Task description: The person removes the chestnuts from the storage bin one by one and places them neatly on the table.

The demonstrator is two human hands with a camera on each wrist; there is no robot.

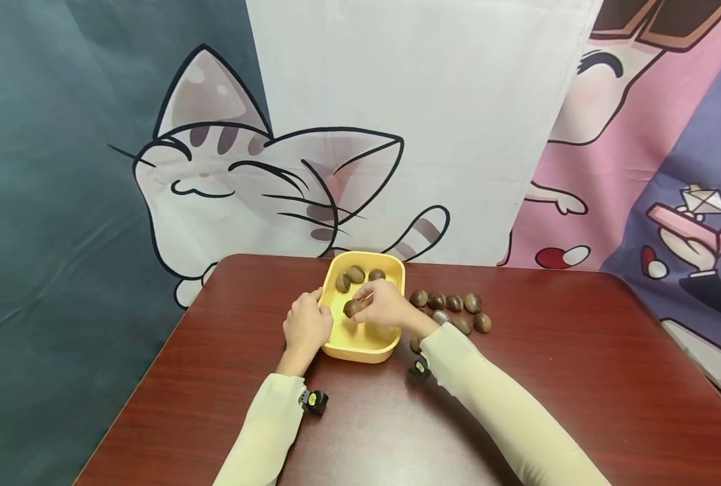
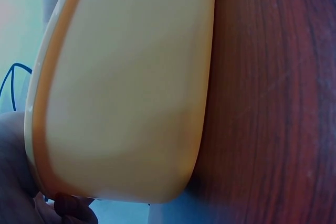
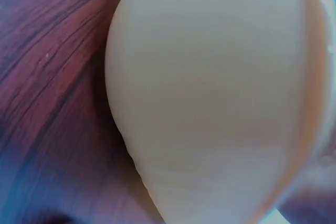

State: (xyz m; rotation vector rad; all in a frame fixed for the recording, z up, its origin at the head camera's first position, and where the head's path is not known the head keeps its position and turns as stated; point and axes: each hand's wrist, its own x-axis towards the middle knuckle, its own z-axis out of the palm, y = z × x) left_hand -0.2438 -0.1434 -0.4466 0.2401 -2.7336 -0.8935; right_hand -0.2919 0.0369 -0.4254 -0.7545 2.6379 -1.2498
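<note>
A yellow plastic container (image 1: 360,354) stands on the table, its long side running away from me. My left hand (image 1: 307,322) grips its left rim; the left wrist view has fingers (image 2: 73,211) bent round the container's edge. Over the container, my right hand (image 1: 386,305) pinches a brown nut (image 1: 352,308) between thumb and fingertips. Three more nuts (image 1: 355,273) lie at the container's far end. Yellow container wall (image 3: 210,87) fills most of the right wrist view, and the nut is hidden there.
Several brown nuts (image 1: 454,303) lie in a loose group on the table right of the container, partly behind my right wrist. The dark red wooden table (image 1: 579,351) ends at a cartoon cloth backdrop (image 1: 445,121).
</note>
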